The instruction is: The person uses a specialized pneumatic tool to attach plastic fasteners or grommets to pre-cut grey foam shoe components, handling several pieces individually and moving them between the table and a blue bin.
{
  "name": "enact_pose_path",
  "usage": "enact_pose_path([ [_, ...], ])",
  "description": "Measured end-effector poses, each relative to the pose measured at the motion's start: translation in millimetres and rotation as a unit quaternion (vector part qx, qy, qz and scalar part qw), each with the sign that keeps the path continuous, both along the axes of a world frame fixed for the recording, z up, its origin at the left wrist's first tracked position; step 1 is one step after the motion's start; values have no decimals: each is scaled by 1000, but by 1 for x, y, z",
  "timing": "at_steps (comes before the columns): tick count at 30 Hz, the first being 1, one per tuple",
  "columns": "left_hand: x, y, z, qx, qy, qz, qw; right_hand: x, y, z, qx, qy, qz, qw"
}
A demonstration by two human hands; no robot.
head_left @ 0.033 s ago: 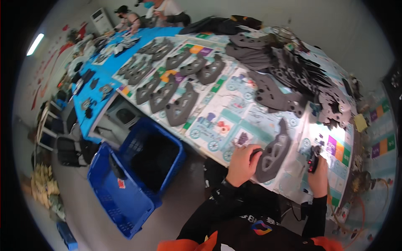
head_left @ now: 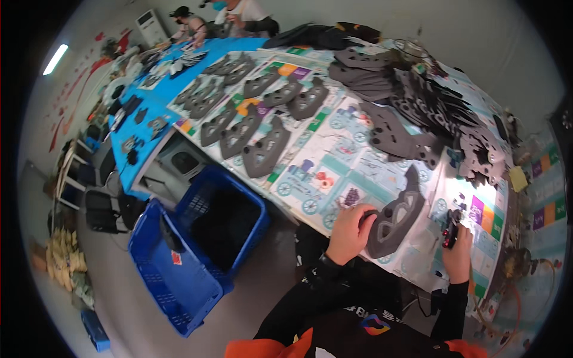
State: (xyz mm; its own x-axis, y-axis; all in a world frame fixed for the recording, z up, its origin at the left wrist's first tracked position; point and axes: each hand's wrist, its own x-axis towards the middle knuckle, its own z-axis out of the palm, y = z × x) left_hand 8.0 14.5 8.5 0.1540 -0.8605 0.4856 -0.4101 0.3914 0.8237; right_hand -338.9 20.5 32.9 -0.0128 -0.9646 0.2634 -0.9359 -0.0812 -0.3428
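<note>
A dark grey, curved flat piece [head_left: 395, 222] with cut-out holes and a pale outlined area lies at the table's near edge. My left hand [head_left: 348, 237] grips its left edge, fingers closed; a small dark bit shows between thumb and fingers. To the right of the piece, my right hand [head_left: 458, 250] is wrapped round a black hand tool [head_left: 451, 228] with a red spot; its exact kind is too small to make out. The tool is apart from the grey piece, above the patterned table cover [head_left: 334, 170].
Similar grey pieces [head_left: 267, 148] lie in rows at left, with a heap of more [head_left: 418, 98] at the back right. Blue plastic baskets [head_left: 173, 274] stand on the floor at left. Two people [head_left: 239, 18] are at the far end of the blue table [head_left: 206, 51]. A hose [head_left: 516, 310] hangs at right.
The whole view has shifted slightly, with the scene moving a little to the right. My hands keep the same hold on the grey piece and the black tool.
</note>
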Motion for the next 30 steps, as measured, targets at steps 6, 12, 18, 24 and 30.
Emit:
enact_pose_path([
  [6, 7, 4, -1, 68, 134, -11, 989, 0, 0, 1, 12, -2, 8, 1000],
  [12, 10, -2, 0, 78, 92, -4, 993, 45, 29, 17, -104, -71, 25, 992],
  [18, 11, -6, 3, 98, 104, -10, 990, 58, 64, -2, -158, -134, 9, 978],
  [24, 7, 1, -5, 99, 113, -14, 989, 56, 80, -14, -148, -161, 19, 976],
  [30, 7, 7, -9, 91, 89, 10, 992, 63, 75, -8, -178, -123, 60, 975],
])
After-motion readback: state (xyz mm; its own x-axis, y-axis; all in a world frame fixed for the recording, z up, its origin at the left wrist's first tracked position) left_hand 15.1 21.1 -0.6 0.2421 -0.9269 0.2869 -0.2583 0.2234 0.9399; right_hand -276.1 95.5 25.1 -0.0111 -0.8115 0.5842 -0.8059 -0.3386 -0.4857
